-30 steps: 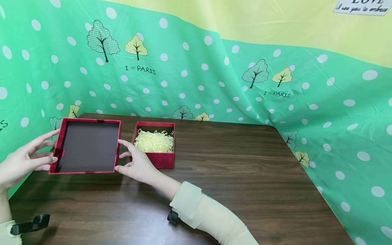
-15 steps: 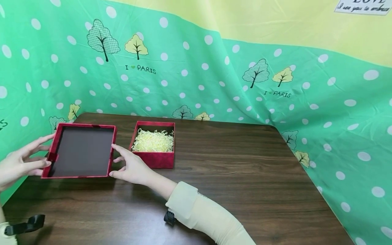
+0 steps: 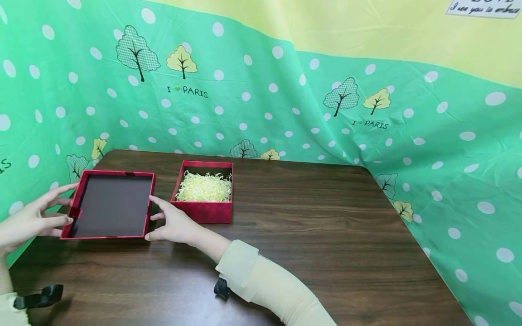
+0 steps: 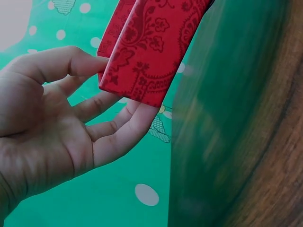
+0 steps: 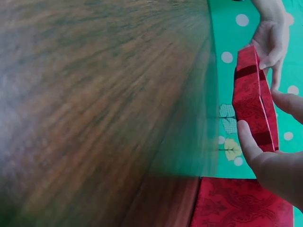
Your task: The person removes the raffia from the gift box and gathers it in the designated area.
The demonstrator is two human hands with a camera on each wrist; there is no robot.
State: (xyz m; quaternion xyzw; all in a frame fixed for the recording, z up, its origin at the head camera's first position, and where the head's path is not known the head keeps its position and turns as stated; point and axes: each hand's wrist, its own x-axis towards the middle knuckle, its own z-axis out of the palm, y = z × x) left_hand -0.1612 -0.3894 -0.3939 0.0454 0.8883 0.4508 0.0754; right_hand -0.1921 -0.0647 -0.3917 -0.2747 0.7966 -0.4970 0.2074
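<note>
A red box lid (image 3: 116, 206), its dark inside facing up, is held between both hands over the left part of the table. My left hand (image 3: 38, 219) grips its left side, thumb over the rim and other fingers beneath, as the left wrist view shows on the patterned red wall (image 4: 147, 52). At the opposite side, my right hand (image 3: 175, 224) holds the lid between thumb and fingers. Right of the lid stands an open red box (image 3: 208, 213) on the table, filled with pale yellow shredded paper (image 3: 204, 188). The right hand is just in front of the box's left corner.
The dark wood-grain table (image 3: 318, 235) extends to the right of the box. Behind and along both sides hangs a green polka-dot cloth (image 3: 261, 104) with tree prints. Black straps with small devices (image 3: 222, 288) are on both forearms.
Both hands have brought the lid lower and slightly left, and it now lies flatter. Its grip at both sides is unchanged. The filled box has stayed in place.
</note>
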